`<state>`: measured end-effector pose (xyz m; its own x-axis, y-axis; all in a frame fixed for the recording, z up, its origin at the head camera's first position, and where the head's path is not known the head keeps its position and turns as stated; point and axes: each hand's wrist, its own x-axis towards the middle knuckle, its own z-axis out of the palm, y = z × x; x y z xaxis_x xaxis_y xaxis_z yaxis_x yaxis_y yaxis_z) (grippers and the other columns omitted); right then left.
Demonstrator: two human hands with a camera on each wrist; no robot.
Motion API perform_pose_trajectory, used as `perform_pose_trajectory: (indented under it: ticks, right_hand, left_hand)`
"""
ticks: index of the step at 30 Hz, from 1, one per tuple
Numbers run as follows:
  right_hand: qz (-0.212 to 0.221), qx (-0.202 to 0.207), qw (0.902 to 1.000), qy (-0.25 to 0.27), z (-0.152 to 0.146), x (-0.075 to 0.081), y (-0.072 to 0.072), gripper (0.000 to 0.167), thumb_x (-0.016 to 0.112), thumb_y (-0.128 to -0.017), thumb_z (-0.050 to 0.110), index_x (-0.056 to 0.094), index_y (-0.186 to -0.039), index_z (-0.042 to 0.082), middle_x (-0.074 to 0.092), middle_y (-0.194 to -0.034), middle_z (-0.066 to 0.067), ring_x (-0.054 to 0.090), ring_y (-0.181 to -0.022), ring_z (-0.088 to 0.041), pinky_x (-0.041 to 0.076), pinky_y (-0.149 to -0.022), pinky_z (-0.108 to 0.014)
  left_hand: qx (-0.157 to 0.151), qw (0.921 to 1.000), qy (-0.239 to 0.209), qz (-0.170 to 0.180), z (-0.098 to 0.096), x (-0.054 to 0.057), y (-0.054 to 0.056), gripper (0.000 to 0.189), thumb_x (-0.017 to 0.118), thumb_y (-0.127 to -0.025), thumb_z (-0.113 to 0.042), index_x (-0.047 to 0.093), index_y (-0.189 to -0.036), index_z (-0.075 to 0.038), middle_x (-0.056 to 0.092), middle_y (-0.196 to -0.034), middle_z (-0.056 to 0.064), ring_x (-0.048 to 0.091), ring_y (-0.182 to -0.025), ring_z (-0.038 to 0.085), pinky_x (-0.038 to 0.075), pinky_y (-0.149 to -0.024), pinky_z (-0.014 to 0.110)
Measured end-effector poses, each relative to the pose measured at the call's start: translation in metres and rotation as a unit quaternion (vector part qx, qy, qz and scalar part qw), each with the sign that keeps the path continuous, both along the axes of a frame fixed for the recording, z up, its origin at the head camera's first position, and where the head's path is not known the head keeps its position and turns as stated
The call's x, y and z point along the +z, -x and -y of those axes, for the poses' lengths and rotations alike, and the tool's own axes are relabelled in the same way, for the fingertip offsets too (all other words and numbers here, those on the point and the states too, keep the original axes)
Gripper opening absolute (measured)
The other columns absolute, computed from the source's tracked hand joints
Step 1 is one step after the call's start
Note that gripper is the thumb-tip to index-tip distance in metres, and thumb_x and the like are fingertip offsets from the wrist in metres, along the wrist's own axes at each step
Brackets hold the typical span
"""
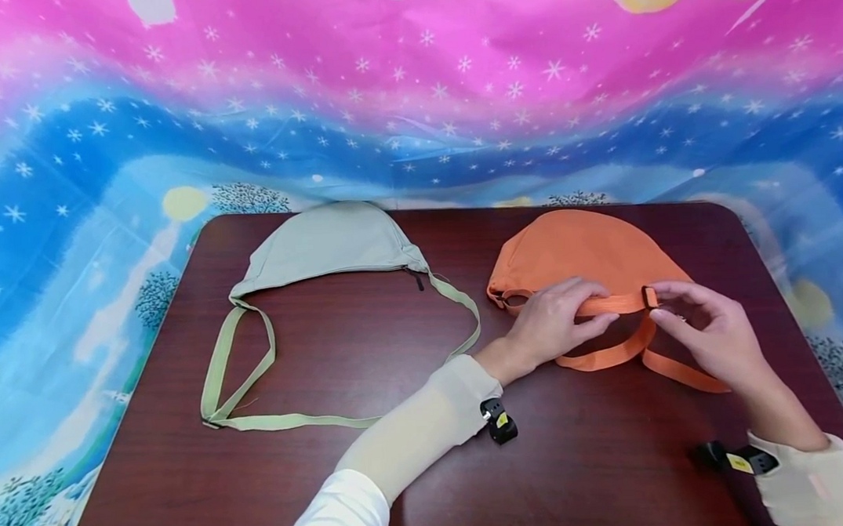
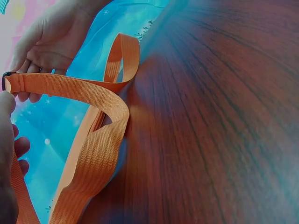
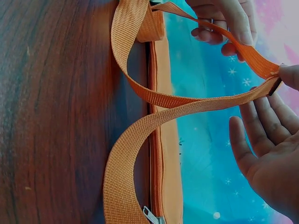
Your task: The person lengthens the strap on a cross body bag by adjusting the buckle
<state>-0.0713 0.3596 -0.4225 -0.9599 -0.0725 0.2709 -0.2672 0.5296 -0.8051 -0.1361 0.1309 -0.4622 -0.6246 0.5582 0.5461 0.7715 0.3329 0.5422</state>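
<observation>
An orange bag lies at the right of the table, its strap looping toward the front. My left hand holds a stretch of this strap between thumb and fingers, above the bag's near edge. At the black slider buckle, my right hand pinches the strap with thumb and fingertips. In the right wrist view the strap bends away from the buckle in two bands, and a metal zipper pull shows on the bag's edge. The left wrist view shows the orange webbing running from the buckle and curling down.
A pale grey-green bag lies at the table's left, with its light green strap spread in front and partly behind my left forearm. Both lie on a dark reddish wooden table. A colourful snowflake-patterned cloth hangs behind.
</observation>
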Motion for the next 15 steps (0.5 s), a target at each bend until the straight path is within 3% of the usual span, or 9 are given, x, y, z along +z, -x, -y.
perform_pose_trajectory:
  ticks: [15]
  right_hand:
    - [0.005, 0.030, 0.9995, -0.012, 0.0003, -0.0103, 0.0003, 0.036, 0.069, -0.087, -0.015, 0.065, -0.122, -0.006, 0.068, -0.101, 0.015, 0.062, -0.072, -0.008, 0.049, -0.063, -0.015]
  left_hand:
    - [0.003, 0.9996, 0.008, 0.027, -0.0084, 0.0037, -0.0031, 0.030, 0.072, -0.096, -0.032, 0.068, -0.119, -0.013, 0.068, -0.113, -0.004, 0.062, -0.097, 0.005, 0.043, -0.089, 0.009]
